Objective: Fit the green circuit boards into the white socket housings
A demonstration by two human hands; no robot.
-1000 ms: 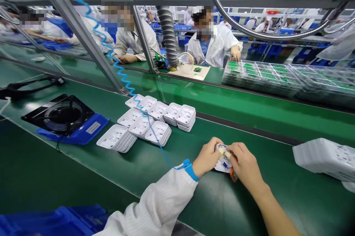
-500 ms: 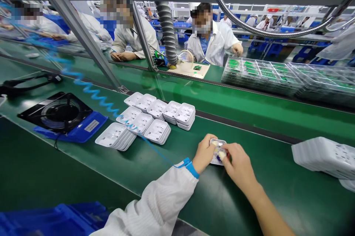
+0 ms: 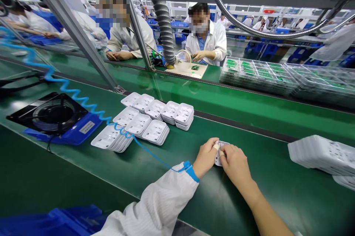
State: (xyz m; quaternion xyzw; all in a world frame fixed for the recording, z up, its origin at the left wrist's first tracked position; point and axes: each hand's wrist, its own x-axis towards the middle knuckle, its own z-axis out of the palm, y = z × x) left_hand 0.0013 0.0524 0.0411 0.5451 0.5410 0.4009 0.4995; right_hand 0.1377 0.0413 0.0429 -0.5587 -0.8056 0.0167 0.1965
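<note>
A small white plastic plate (image 3: 218, 159) lies on the green work surface between my hands, partly covered by them. My left hand (image 3: 205, 157) grips its left edge, with the thumb over the top face; a blue strap circles the wrist. My right hand (image 3: 235, 160) reaches over the plate from the right, its fingers bent and pressed together on the upper face. Whatever is under those fingertips is hidden. Stacks of similar white plates (image 3: 156, 131) stand to the left of my hands.
More white plates (image 3: 318, 153) lean in a row at the right. A black fan (image 3: 57, 113) and a coiled blue cord (image 3: 65, 87) are at the left. Across the bench are co-workers, clear trays (image 3: 255, 73) with green boards and a ribbed hose (image 3: 165, 33).
My right hand has closed in over the plate, and the dark and coloured bits seen there before are now covered. Across the bench, a co-worker's hand has moved away from the trays. The view has shifted slightly.
</note>
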